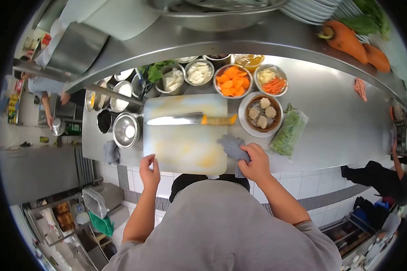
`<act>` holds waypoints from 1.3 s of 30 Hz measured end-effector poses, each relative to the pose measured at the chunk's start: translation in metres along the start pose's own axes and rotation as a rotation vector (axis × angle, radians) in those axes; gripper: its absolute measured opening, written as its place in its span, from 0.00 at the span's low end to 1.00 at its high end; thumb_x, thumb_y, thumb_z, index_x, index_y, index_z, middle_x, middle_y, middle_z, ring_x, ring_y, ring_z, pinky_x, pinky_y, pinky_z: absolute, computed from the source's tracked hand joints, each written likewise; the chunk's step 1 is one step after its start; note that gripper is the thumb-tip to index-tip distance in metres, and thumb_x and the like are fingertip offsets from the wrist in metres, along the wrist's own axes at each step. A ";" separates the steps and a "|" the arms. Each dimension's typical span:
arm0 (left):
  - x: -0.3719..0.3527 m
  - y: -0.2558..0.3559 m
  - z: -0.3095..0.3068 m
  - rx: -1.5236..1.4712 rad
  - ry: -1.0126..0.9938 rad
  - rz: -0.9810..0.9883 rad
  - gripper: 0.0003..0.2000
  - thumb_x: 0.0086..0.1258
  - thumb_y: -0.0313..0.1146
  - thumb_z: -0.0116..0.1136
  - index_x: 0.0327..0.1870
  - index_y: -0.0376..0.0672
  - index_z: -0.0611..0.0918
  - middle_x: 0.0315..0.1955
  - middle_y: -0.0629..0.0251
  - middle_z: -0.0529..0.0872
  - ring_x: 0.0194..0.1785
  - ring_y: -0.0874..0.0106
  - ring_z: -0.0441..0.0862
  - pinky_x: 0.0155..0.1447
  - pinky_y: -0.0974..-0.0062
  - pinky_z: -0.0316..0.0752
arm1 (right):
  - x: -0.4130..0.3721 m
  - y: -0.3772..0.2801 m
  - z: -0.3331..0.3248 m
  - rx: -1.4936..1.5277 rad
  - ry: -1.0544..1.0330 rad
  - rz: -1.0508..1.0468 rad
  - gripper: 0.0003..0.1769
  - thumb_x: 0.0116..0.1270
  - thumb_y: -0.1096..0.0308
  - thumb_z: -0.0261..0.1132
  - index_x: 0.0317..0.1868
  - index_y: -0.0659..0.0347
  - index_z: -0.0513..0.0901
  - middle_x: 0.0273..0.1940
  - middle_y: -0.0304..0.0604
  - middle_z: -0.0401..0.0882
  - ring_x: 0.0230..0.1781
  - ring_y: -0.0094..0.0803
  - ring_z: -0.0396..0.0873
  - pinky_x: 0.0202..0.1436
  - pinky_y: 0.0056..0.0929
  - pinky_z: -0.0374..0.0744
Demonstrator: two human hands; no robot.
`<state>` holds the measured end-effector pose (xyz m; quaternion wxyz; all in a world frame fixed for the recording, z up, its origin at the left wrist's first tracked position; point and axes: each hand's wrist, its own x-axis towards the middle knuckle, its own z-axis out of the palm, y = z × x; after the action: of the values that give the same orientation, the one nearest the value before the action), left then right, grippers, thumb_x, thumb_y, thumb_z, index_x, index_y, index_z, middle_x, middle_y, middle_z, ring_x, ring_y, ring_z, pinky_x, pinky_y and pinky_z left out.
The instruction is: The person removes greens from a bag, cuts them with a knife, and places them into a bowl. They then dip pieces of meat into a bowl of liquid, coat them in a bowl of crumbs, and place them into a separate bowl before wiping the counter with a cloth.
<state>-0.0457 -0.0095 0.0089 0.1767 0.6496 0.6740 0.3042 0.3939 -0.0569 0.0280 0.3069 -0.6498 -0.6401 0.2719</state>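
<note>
My right hand (255, 163) grips a grey cloth (234, 148) at the right edge of the white cutting board (185, 153). Near the board's lower left corner is my left hand (149, 170), its fingers curled, with nothing visible in them. A knife (178, 119) with a yellow-wrapped handle lies flat across the upper part of the board, blade to the left. Right of the board, a bamboo steamer (263, 100) with several dumplings stands on a white plate (242, 115). Beside it lies a bag of green vegetables (288, 133).
Bowls of carrot slices (233, 81), shredded vegetables (273, 85) and white pieces (199, 72) line the back. Metal bowls (125, 130) stand left. A steel shelf (239, 38) crosses above. Other people are at the far left (45, 86) and far right (393, 178).
</note>
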 end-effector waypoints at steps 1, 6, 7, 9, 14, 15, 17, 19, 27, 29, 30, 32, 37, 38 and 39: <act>-0.016 -0.011 -0.020 0.042 0.001 -0.060 0.08 0.77 0.24 0.65 0.53 0.34 0.87 0.44 0.53 0.90 0.47 0.62 0.89 0.56 0.65 0.84 | 0.006 -0.012 0.007 0.001 0.070 -0.076 0.27 0.57 0.68 0.73 0.60 0.60 0.86 0.51 0.51 0.83 0.53 0.52 0.83 0.56 0.50 0.84; -0.073 -0.045 -0.073 0.122 0.044 -0.248 0.09 0.77 0.25 0.67 0.54 0.36 0.88 0.43 0.58 0.91 0.46 0.68 0.88 0.55 0.69 0.83 | 0.050 -0.029 0.104 -0.263 0.054 -0.324 0.21 0.61 0.69 0.69 0.56 0.61 0.85 0.52 0.49 0.82 0.54 0.49 0.82 0.56 0.48 0.85; -0.080 -0.049 -0.075 0.125 0.058 -0.261 0.09 0.77 0.25 0.67 0.54 0.36 0.88 0.43 0.58 0.91 0.46 0.68 0.88 0.55 0.69 0.83 | 0.061 -0.036 0.116 -0.270 -0.028 -0.313 0.19 0.62 0.69 0.68 0.55 0.61 0.85 0.52 0.49 0.81 0.54 0.48 0.81 0.56 0.48 0.85; -0.097 -0.056 -0.082 0.024 0.079 -0.334 0.09 0.78 0.26 0.66 0.55 0.36 0.88 0.44 0.60 0.92 0.47 0.69 0.87 0.55 0.69 0.83 | 0.075 -0.053 0.146 -0.272 -0.126 -0.300 0.18 0.63 0.69 0.67 0.54 0.61 0.84 0.52 0.49 0.80 0.54 0.48 0.81 0.57 0.49 0.84; -0.116 -0.059 -0.095 -0.022 0.070 -0.385 0.08 0.78 0.27 0.67 0.53 0.35 0.87 0.44 0.58 0.92 0.46 0.69 0.89 0.54 0.69 0.84 | 0.115 -0.125 0.256 -0.153 -0.154 -0.467 0.14 0.64 0.70 0.65 0.50 0.60 0.83 0.50 0.50 0.81 0.52 0.49 0.81 0.58 0.47 0.83; -0.116 -0.062 -0.092 -0.036 0.058 -0.385 0.08 0.78 0.27 0.67 0.53 0.35 0.87 0.44 0.58 0.92 0.46 0.69 0.89 0.54 0.69 0.84 | 0.116 -0.133 0.274 -0.161 -0.165 -0.517 0.13 0.64 0.70 0.65 0.49 0.61 0.83 0.50 0.50 0.81 0.52 0.48 0.81 0.58 0.47 0.83; -0.115 -0.069 -0.091 -0.103 0.034 -0.373 0.08 0.78 0.26 0.66 0.53 0.35 0.88 0.44 0.59 0.93 0.45 0.69 0.89 0.54 0.69 0.84 | 0.099 -0.145 0.289 -0.127 -0.287 -0.596 0.13 0.64 0.69 0.66 0.49 0.60 0.84 0.49 0.49 0.81 0.52 0.48 0.81 0.58 0.46 0.83; -0.108 -0.080 -0.089 -0.117 -0.016 -0.345 0.08 0.78 0.26 0.66 0.53 0.36 0.88 0.44 0.59 0.93 0.46 0.69 0.90 0.55 0.69 0.84 | 0.080 -0.145 0.281 -0.095 -0.400 -0.673 0.13 0.64 0.68 0.66 0.48 0.60 0.84 0.49 0.49 0.82 0.52 0.48 0.82 0.58 0.46 0.83; -0.068 -0.110 -0.071 -0.223 -0.148 -0.260 0.07 0.78 0.25 0.66 0.53 0.35 0.88 0.43 0.58 0.92 0.47 0.67 0.90 0.57 0.69 0.84 | 0.004 -0.032 0.093 -0.228 -0.135 -0.185 0.13 0.57 0.69 0.70 0.44 0.55 0.89 0.47 0.44 0.84 0.52 0.47 0.85 0.57 0.46 0.85; -0.057 -0.108 -0.071 -0.250 -0.160 -0.198 0.07 0.78 0.25 0.65 0.53 0.35 0.88 0.43 0.58 0.92 0.47 0.68 0.89 0.56 0.69 0.84 | -0.013 -0.011 0.066 -0.278 0.056 0.049 0.13 0.56 0.71 0.70 0.44 0.54 0.90 0.50 0.48 0.84 0.53 0.51 0.83 0.58 0.49 0.85; -0.050 -0.105 -0.073 -0.241 -0.167 -0.155 0.07 0.79 0.25 0.65 0.53 0.35 0.88 0.42 0.58 0.92 0.46 0.68 0.89 0.56 0.69 0.83 | -0.021 0.001 0.054 -0.289 0.079 0.055 0.13 0.56 0.71 0.70 0.44 0.54 0.90 0.50 0.48 0.84 0.53 0.51 0.83 0.58 0.49 0.85; -0.039 -0.101 -0.071 -0.261 -0.154 -0.099 0.07 0.78 0.25 0.65 0.52 0.35 0.88 0.42 0.59 0.91 0.45 0.69 0.88 0.55 0.69 0.83 | -0.033 0.021 0.030 -0.544 0.267 0.141 0.22 0.54 0.69 0.73 0.52 0.54 0.90 0.60 0.55 0.83 0.62 0.56 0.81 0.68 0.51 0.81; -0.012 -0.082 -0.063 -0.290 -0.174 -0.047 0.06 0.78 0.24 0.65 0.51 0.35 0.88 0.41 0.59 0.91 0.45 0.68 0.88 0.55 0.70 0.83 | 0.003 0.032 -0.044 -0.651 0.956 0.435 0.36 0.59 0.62 0.77 0.67 0.65 0.82 0.68 0.64 0.80 0.71 0.61 0.78 0.75 0.52 0.76; -0.008 -0.077 -0.060 -0.287 -0.189 -0.013 0.06 0.78 0.24 0.65 0.51 0.35 0.88 0.41 0.59 0.91 0.46 0.68 0.88 0.55 0.70 0.83 | 0.006 0.064 -0.052 -0.652 0.970 0.436 0.36 0.59 0.62 0.77 0.67 0.65 0.82 0.68 0.64 0.80 0.71 0.61 0.78 0.75 0.52 0.76; -0.005 -0.070 -0.057 -0.290 -0.188 -0.001 0.06 0.78 0.24 0.65 0.51 0.35 0.88 0.41 0.59 0.91 0.46 0.68 0.88 0.55 0.70 0.83 | 0.005 0.121 -0.052 -0.357 0.854 0.628 0.37 0.60 0.60 0.78 0.68 0.68 0.80 0.66 0.64 0.81 0.67 0.58 0.81 0.72 0.50 0.79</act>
<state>-0.1355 -0.0227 0.0060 0.3310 0.6424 0.6039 0.3362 0.5136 -0.0537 -0.0279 0.3283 -0.9036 -0.2708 -0.0495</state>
